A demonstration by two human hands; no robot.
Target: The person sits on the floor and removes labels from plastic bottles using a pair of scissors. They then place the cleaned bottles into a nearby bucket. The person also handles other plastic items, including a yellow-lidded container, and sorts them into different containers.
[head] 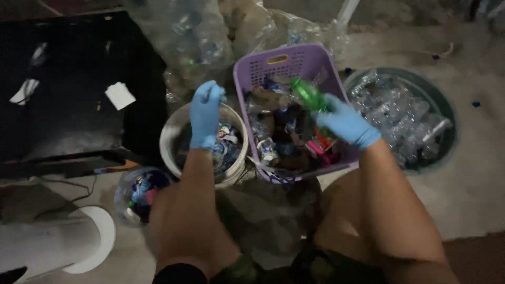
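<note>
— What are the two hands doing?

— Both wear blue gloves. The right hand (344, 123) is closed around a green plastic bottle (307, 94), holding it tilted over the purple basket (315, 60), which is packed with mixed bottles and wrappers.

— And the left?

— The left hand (206, 113) hangs over the white bucket (173, 131), fingers curled loosely downward; something thin seems pinched at the fingertips, but I cannot tell what (the picture is too dim and blurred there). The bucket holds crumpled labels and scraps.

— What lies around them?

— Right of the basket, a round dark tub (436, 100) full of clear crushed bottles. Behind basket and bucket, clear plastic bags (205, 42) stuffed with more bottles. To the left, a black crate (79, 94) with bits of white paper on it. Near the person's left knee, a small clear container (138, 192) with coloured caps, and a white cylinder (79, 239) lies at the lower left.
</note>
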